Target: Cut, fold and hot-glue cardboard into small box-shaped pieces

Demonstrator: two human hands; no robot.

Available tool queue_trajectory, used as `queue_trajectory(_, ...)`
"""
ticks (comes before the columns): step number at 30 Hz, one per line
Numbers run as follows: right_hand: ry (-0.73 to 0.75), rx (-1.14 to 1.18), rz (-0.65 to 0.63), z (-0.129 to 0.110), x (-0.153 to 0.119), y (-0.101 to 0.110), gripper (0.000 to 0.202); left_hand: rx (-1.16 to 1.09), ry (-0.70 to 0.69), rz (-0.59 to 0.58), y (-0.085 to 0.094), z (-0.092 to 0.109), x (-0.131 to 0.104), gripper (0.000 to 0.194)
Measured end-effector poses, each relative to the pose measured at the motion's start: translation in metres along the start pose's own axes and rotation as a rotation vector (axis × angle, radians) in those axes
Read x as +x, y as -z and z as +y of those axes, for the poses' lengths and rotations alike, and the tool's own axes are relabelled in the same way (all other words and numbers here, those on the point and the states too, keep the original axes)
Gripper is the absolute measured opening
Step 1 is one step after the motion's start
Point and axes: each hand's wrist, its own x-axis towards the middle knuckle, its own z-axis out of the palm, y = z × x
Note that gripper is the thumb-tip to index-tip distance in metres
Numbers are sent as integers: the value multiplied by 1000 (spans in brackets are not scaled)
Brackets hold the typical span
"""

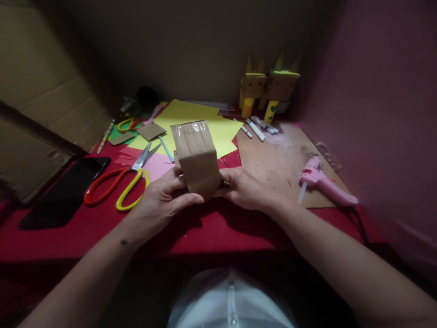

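Note:
A small brown cardboard box (200, 168) is held up between my two hands, above the front part of the red tabletop. Shiny clear tape shows along its top far edge. My left hand (167, 196) grips the box's lower left side, with the thumb lying across its near face. On the lower right side, my right hand (241, 187) pinches the box, its fingers partly hidden behind it. Large scissors (138, 175) with one red and one yellow handle lie just left of my left hand, blades apart.
Yellow paper sheets (186, 111) spread behind the box. A black phone (64, 193) lies at left. At right, a pink glue gun (326, 182) and several markers (256, 128) rest on a brown board (276, 168). Two cardboard figures (254, 84) with pointed tops stand at the back.

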Motion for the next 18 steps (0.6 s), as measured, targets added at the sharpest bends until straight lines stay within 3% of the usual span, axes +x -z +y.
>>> queue_trajectory(5, -8, 34, 1, 0, 0, -1, 16, -142, 65, 61, -6, 1, -2, 40)
queue_trajectory(9, -10, 35, -7, 0, -1, 0, 17, -114, 66, 133, -9, 4, -5, 33)
queue_trajectory(18, -55, 37, -17, -4, 0, 1, 22, -213, 109, 75, -10, 11, -6, 26)
